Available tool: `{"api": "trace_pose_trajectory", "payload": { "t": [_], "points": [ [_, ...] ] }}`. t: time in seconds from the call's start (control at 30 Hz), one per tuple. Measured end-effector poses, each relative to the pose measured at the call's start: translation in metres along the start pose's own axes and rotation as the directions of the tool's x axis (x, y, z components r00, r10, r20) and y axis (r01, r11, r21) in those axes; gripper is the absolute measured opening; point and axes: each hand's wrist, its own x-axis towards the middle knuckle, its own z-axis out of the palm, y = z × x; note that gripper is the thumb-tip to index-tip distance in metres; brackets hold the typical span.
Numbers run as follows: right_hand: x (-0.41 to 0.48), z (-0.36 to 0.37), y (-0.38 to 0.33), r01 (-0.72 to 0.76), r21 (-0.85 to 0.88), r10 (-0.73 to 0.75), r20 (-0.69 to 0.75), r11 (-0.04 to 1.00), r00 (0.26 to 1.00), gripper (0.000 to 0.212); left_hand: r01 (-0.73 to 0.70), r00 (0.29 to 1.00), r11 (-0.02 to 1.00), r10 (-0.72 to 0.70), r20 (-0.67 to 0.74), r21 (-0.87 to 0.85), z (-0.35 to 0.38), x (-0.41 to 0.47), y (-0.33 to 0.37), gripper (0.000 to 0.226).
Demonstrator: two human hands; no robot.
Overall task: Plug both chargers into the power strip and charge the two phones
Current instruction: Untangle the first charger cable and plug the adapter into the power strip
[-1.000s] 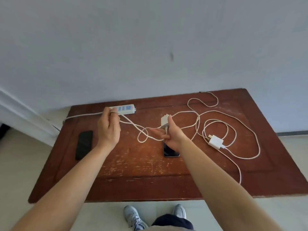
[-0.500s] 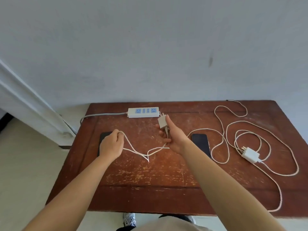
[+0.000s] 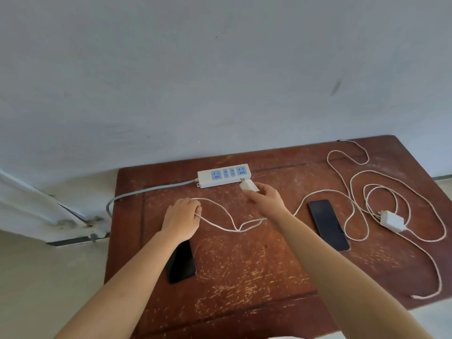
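A white power strip [image 3: 223, 175] with blue sockets lies at the table's back edge. My right hand [image 3: 265, 200] holds a white charger [image 3: 248, 186] just in front of the strip's right end, prongs toward it. My left hand [image 3: 182, 217] is closed on that charger's white cable [image 3: 221, 215], which loops between my hands. One black phone [image 3: 182, 261] lies partly under my left wrist. A second black phone [image 3: 327, 223] lies to the right of my right arm. A second white charger [image 3: 391, 220] rests at the right among its coiled cable [image 3: 354, 182].
The worn brown wooden table [image 3: 244, 277] stands against a grey wall [image 3: 220, 81]. The strip's grey lead [image 3: 146, 192] runs off the table's left edge. A white frame [image 3: 36, 211] leans at the left on the pale floor.
My right hand has carried the charger up close to the strip's right end. My left hand still grips the cable, now over the left phone. The view has shifted left.
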Motion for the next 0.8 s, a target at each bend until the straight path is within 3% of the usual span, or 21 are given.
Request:
{"api": "trace_pose_trajectory", "payload": {
  "t": [0.23, 0.37, 0.47, 0.57, 0.8],
  "points": [
    [0.051, 0.036, -0.008, 0.13, -0.286, -0.119, 0.053, 0.949, 0.991, 0.067, -0.068, 0.992, 0.995, 0.06, 0.108, 0.071, 0.017, 0.047, -0.018, 0.071],
    [0.071, 0.048, -0.014, 0.18, -0.355, -0.166, 0.07, 0.917, 0.984, 0.062, -0.009, 0.999, 0.99, 0.003, -0.045, -0.14, 0.018, 0.054, -0.024, 0.057],
    [0.08, 0.054, -0.014, 0.192, -0.417, -0.175, 0.08, 0.888, 0.981, 0.05, 0.088, 0.995, 0.97, -0.097, -0.031, -0.226, 0.02, 0.054, -0.03, 0.058],
    [0.085, 0.058, -0.013, 0.211, -0.482, -0.187, 0.098, 0.85, 0.977, 0.044, 0.136, 0.99, 0.981, -0.138, -0.009, -0.139, 0.022, 0.062, -0.031, 0.064],
    [0.084, 0.061, -0.015, 0.334, -0.646, -0.293, 0.175, 0.687, 0.94, 0.048, 0.04, 0.987, 0.998, -0.048, 0.156, 0.053, 0.031, 0.072, -0.025, 0.075]
  ]
}}
